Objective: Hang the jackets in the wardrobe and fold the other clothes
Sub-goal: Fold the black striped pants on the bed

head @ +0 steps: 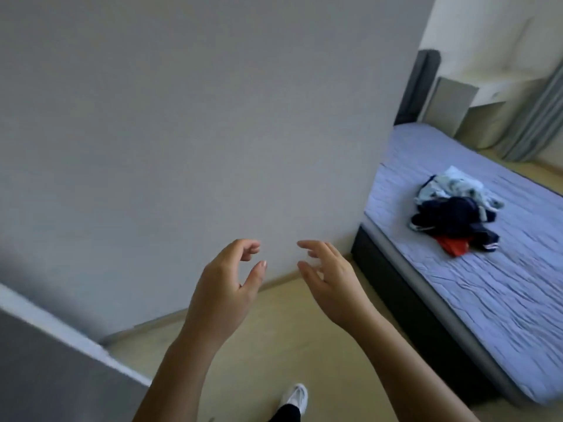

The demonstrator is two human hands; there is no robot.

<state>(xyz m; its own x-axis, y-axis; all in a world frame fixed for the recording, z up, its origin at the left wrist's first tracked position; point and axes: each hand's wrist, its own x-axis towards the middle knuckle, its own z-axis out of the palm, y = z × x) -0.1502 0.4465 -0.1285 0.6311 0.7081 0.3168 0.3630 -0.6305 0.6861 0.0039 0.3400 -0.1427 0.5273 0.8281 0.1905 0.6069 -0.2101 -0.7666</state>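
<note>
While both hands hang empty in front of the person, the coming move turns on one sideways relation: the loose pile of crumpled clothes (454,211) lies well apart from them, up and to the right in the head view, on the pale lilac quilted mattress of the dark-framed bed (487,300). Left hand (225,287): grip relaxed and half open, fingers loosely curled toward the thumb, nothing between them. Right hand (332,281): grip likewise loose, fingers spread and slightly bent, holding nothing. The two palms face one another, near but not touching, before the plain grey-white wall (182,117). The right hand is the nearer to the bed; the left would have to cross the body. The pile's long axis runs from the pale blue-and-white garment (457,184) at its far end, through the dark navy garment with white stripes (451,213) in the middle, to the red garment (454,247) poking out at the near end, which is closest to the person. Which pieces are jackets cannot be told at this range. Judged from the layout, no garment is yet in hand, and the step ahead is a turn and approach to the right across the beige floor (274,336). Blurred grey panel (45,370) at lower left: possibly the wardrobe, though this cannot be confirmed
</note>
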